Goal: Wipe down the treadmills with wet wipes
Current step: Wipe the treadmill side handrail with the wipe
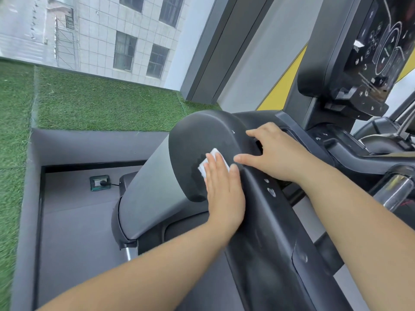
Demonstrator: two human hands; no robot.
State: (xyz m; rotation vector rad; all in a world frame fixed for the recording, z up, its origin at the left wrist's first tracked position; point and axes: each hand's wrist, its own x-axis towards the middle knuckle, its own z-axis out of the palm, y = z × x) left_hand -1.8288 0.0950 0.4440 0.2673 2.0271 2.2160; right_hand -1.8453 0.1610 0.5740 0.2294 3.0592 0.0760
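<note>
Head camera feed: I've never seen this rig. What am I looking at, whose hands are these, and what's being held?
This one picture comes from a camera worn on a person's head, looking down at two bare hands; no robot. The black machine is a treadmill: rounded handrail end mid-frame, console upper right. The left hand presses a white wet wipe flat against that end. The right hand rests open on the frame beside it, holding nothing. Below: a floor socket and artificial grass.
</note>
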